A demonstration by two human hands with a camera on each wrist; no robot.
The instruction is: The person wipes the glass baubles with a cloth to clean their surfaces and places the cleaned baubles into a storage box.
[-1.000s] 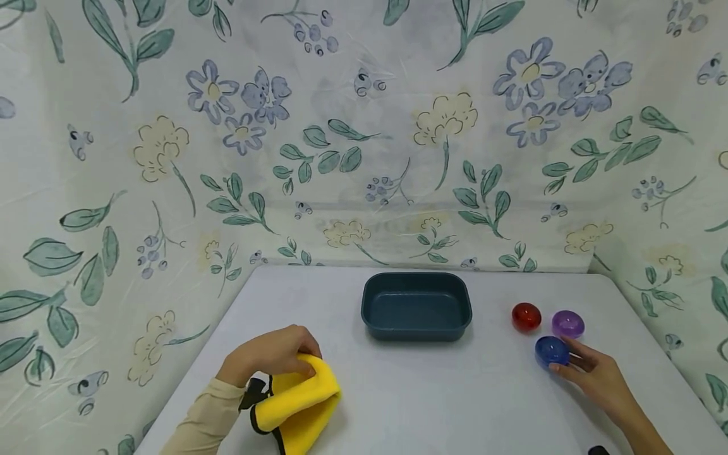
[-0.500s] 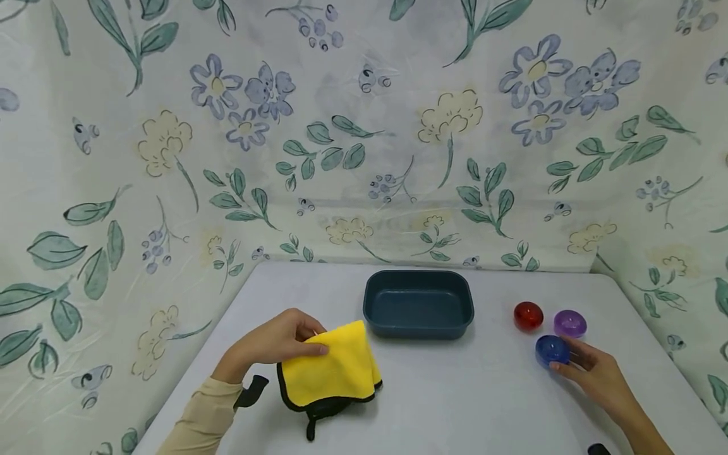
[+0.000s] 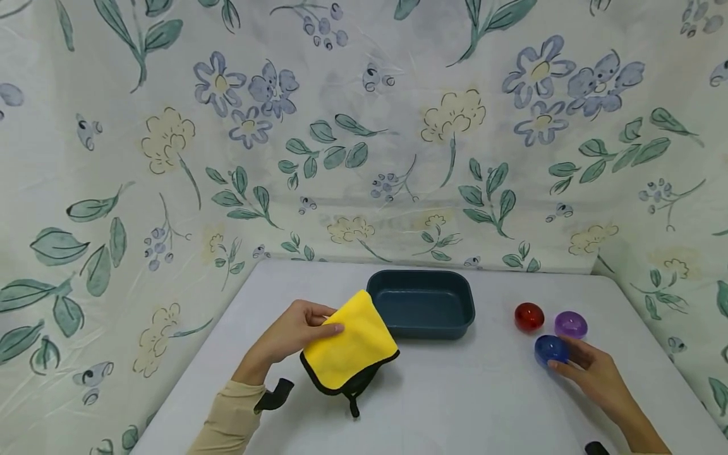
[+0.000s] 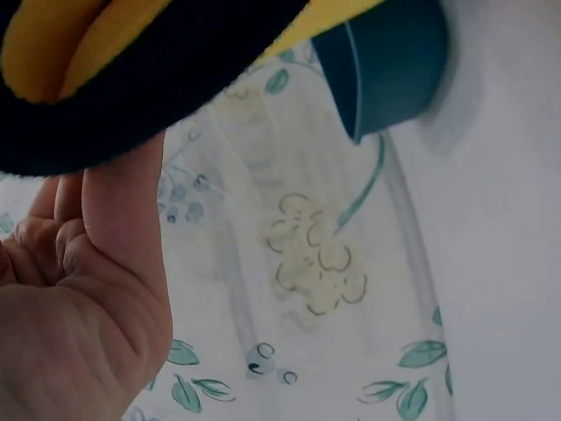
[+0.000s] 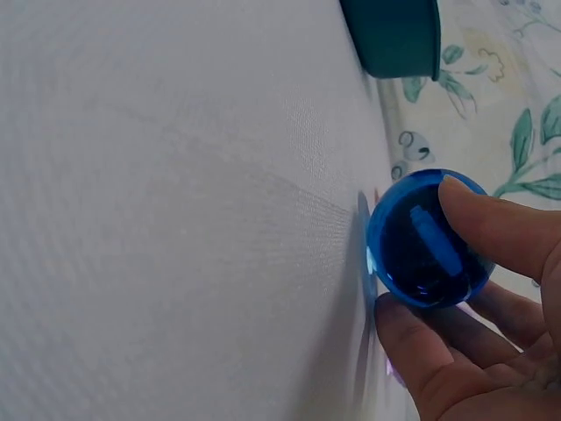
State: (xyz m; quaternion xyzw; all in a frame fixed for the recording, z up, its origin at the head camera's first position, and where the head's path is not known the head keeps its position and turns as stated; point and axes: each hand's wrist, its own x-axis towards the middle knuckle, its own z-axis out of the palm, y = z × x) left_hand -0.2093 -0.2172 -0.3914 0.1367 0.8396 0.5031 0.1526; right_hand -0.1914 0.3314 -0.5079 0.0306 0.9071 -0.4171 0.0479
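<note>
In the head view my left hand (image 3: 296,338) pinches a yellow cloth (image 3: 352,341) with black edging and a black loop, folded and hanging off the table. The cloth's upper corner overlaps the left end of a dark teal tray (image 3: 421,332). Up close in the left wrist view, the folded cloth (image 4: 324,22) hides the left fingertips. On the right, my right hand (image 3: 594,373) grips a small see-through blue ball (image 3: 550,349) between thumb and fingers. In the right wrist view a lighter blue bar shows on or inside the blue ball (image 5: 421,246).
A red ball (image 3: 529,317) and a purple ball (image 3: 571,325) sit just behind the blue one. The white table (image 3: 455,398) meets a flower-patterned sheet (image 3: 341,189) at its back and sides. A black strap (image 3: 275,395) hangs from the left wrist.
My left hand has lifted the yellow cloth and carried it right and away from me, toward the tray; the cloth has unfolded somewhat. The right hand stays on the blue ball, nearly still.
</note>
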